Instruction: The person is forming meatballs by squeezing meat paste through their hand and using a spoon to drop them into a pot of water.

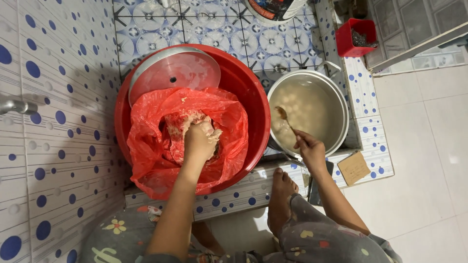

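My left hand (199, 140) is shut on a lump of pale, pinkish dough-like paste (181, 122) inside a red plastic bag (146, 146). The bag sits in a large red basin (253, 104). My right hand (308, 148) grips the handle of a spoon (284, 118), whose bowl dips into cloudy liquid in a metal pot (341, 104) to the right of the basin. Several pale round lumps show under the liquid.
A round metal lid (168, 70) leans inside the basin's back. A small red container (355, 36) stands at the back right. A tap (14, 106) juts from the dotted tile wall at left. My foot (282, 197) rests on the tiled ledge beside a brown card (354, 168).
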